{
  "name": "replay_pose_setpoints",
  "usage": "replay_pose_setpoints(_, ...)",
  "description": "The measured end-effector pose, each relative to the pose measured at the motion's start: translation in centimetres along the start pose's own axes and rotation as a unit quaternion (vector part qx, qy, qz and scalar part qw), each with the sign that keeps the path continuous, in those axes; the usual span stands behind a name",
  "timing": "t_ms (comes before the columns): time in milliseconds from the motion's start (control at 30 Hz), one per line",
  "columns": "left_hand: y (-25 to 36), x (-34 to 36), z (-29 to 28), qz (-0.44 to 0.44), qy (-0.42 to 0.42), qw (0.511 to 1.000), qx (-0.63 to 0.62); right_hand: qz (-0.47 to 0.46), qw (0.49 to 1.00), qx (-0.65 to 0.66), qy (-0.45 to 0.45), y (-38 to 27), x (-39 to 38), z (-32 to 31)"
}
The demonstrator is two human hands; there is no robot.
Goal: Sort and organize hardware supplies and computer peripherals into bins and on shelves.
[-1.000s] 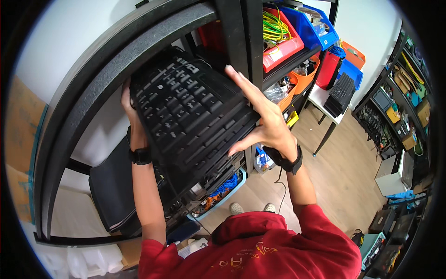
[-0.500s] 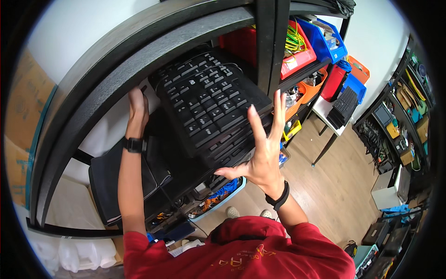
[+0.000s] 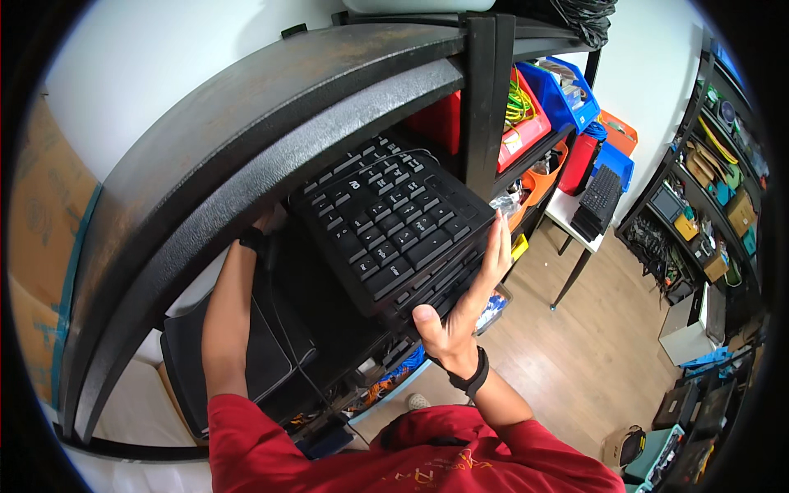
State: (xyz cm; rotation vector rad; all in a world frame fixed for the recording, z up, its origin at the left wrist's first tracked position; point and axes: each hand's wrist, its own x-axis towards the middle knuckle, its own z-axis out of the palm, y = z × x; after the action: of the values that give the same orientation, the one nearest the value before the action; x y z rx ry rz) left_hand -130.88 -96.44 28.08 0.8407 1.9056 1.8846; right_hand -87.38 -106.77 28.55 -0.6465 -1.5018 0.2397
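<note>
Compared with half a second ago, the right hand [image 3: 468, 304] is now lying along the near right side of the black keyboard stack [image 3: 394, 222], where it was spreading its fingers more widely just before. Meanwhile, the left hand [image 3: 268, 220] is disappearing mostly behind the upper beam [image 3: 329, 131]; earlier it was showing against the white wall.

Through the head view, I am seeing the stack sitting inside the black rack, below that beam. Its top keyboard is showing matte plastic with square, raised keys, and a thin cable [image 3: 415, 153] is looping over it. Several slim edges are layering underneath. I am keeping the right grip wide, fingers straight and thumb standing apart, with the palm side facing the stack; I cannot tell the state of the left grip.

The beam is bending into an arc, its front face grainy and metallic grey. Beyond the post, a glossy red bin [image 3: 526, 135] is holding yellow-green wires beside a blue bin [image 3: 579, 111], and more dark keyboards [image 3: 604, 193] are resting on a smooth white bench [image 3: 562, 208].
</note>
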Motion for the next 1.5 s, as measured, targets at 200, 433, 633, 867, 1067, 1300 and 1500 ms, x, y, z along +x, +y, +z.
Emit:
replay_pose_setpoints(200,-0.5,0.5,-0.6,0.000,-0.021,1.000,0.005,-0.096,0.995,0.007,0.025,0.4,1.3,0.8)
replay_pose_setpoints(433,-0.7,1.1,-0.2,0.006,-0.045,0.999,0.006,-0.152,0.988,-0.010,0.033,0.9,2.0,0.8)
replay_pose_setpoints(633,-0.6,0.6,-2.4,0.011,-0.041,0.999,0.023,-0.011,0.999,0.014,0.050,1.2,0.4,0.7)
replay_pose_setpoints(867,-0.3,0.4,-2.8,0.021,-0.048,0.998,0.022,0.072,0.991,0.084,0.080,0.5,0.7,1.4)
replay_pose_setpoints(1067,-1.0,0.5,-3.1,0.016,-0.059,0.998,0.028,0.116,0.976,0.137,0.125,-0.3,0.9,2.1)
replay_pose_setpoints(1300,-2.1,1.4,-3.2,0.004,-0.076,0.996,0.035,0.038,0.988,0.100,0.116,-0.5,1.4,2.5)
replay_pose_setpoints(1500,-2.0,2.4,-2.2,0.013,-0.100,0.994,0.042,-0.044,0.998,0.017,0.046,-0.6,2.2,3.5)
